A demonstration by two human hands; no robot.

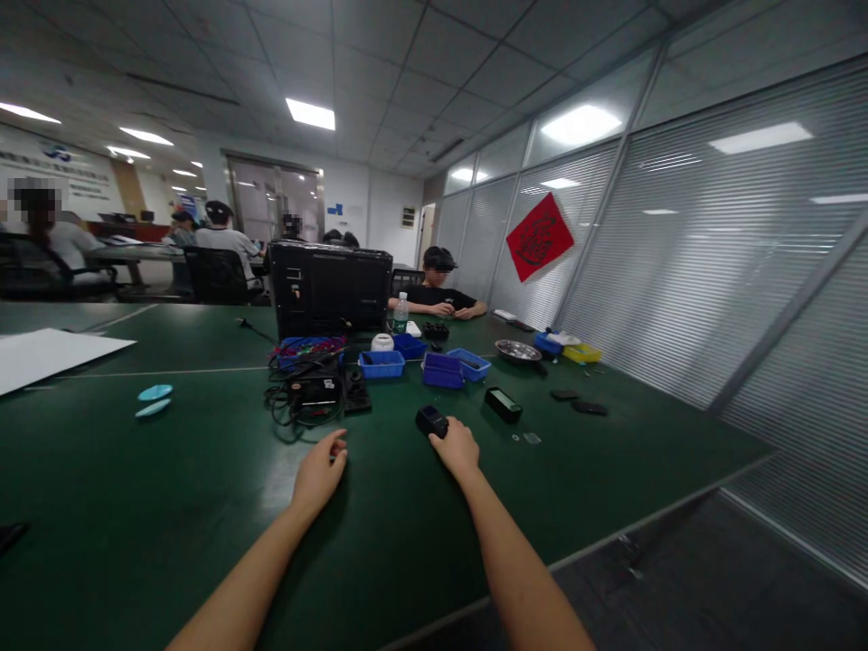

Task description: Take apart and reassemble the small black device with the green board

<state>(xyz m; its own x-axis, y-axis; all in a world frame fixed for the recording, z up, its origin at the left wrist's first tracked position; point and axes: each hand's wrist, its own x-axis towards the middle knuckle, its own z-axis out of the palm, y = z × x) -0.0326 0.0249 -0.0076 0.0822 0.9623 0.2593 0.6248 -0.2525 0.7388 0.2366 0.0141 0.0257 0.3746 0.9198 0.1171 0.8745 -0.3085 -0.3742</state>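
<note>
My right hand [457, 449] grips the near end of a small black boxy device [431, 420], which has what looks like a dark screen on its upper face. Fingers and thumb close round its right side, and the device is low over the green table [380, 506] or on it; I cannot tell which. My left hand [321, 472] is at the table to the left, empty, with the fingers loosely bent and the thumb apart. To the right of the device lies a black rectangular case [503, 404] with a pale greenish top. A small clear piece [533, 438] and a tiny ring [515, 438] lie near that case.
Ahead are tangled cables with a black box [316, 391], blue trays [382, 364], a baseball [382, 343], a bottle [400, 313] and a large black computer case [332, 289]. A metal pan [517, 351] stands right. Another person [440, 289] sits across the table.
</note>
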